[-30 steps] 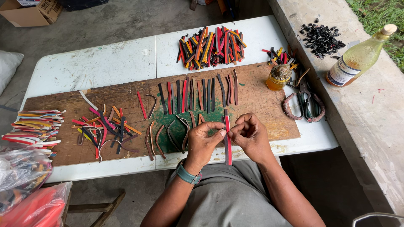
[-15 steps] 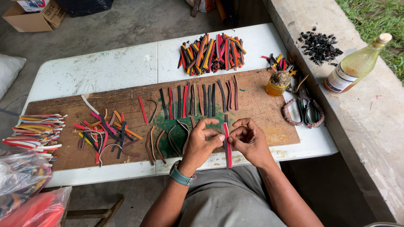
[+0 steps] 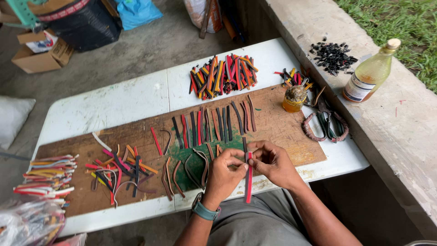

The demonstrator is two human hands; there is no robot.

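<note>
- Compared with a moment ago, both hands are sitting a little nearer the bench edge, and the red strip (image 3: 248, 180) is hanging straight down from them as before.
- Left hand (image 3: 225, 172) and right hand (image 3: 273, 163) are meeting at the strip's top end, fingers narrowed and pinching it from both sides, just over the near edge of the wooden board (image 3: 282, 127).
- With so little of the strip pinched, it is likely to slip free and drop off the bench toward the lap.
- Just far of the hands, a row of dark and red strips (image 3: 214, 125) is lying in order; a stray wrist movement could scatter it.
- Farther right, a small amber jar (image 3: 294, 98) is standing near the board's corner, where a reaching elbow might tip it.
</note>
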